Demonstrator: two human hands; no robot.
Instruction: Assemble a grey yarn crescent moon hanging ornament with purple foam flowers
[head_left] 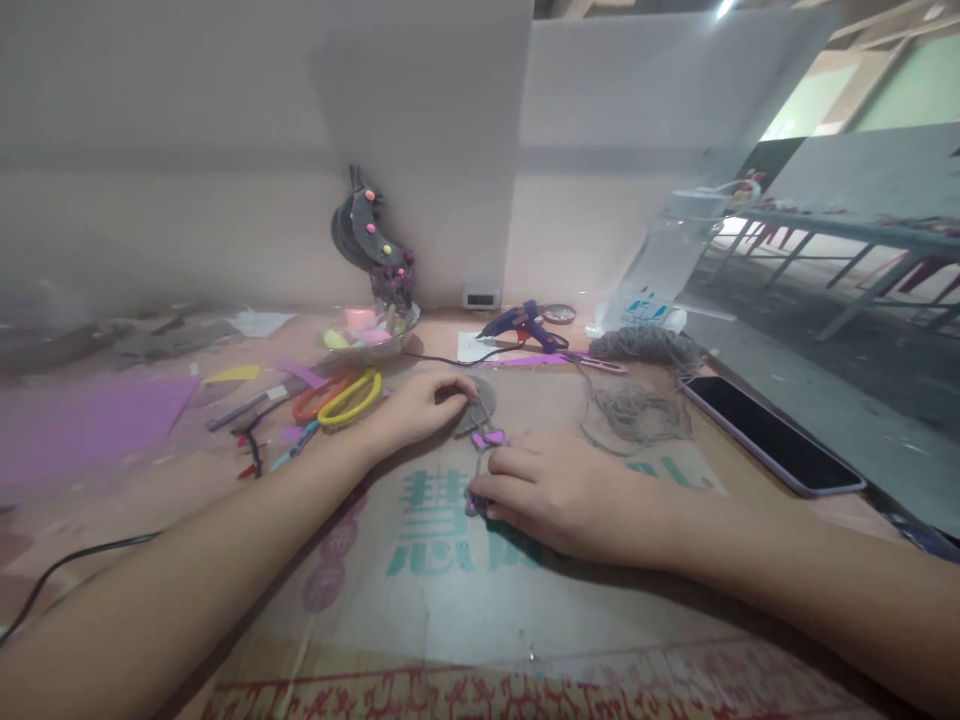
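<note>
On the printed sheet in front of me lies a small craft piece of grey yarn with a purple bow (487, 438) in its middle. At its far end, the thumb and forefinger of my left hand (427, 405) pinch the grey yarn (480, 408). My right hand (559, 495) is curled low over the near end, fingers closed on a small purple piece (472, 505) that they partly cover. A grey round patch sits beneath the yarn by my left fingertips; what it is I cannot tell.
Behind the hands are a glue gun (525, 325), a bowl (375, 340) and a decorated grey crescent (366, 228). Yellow-handled scissors (350, 398) lie left. Grey yarn (637, 412), a phone (772, 435) and a water bottle (660, 260) are right. A black cable (82, 553) crosses the left side.
</note>
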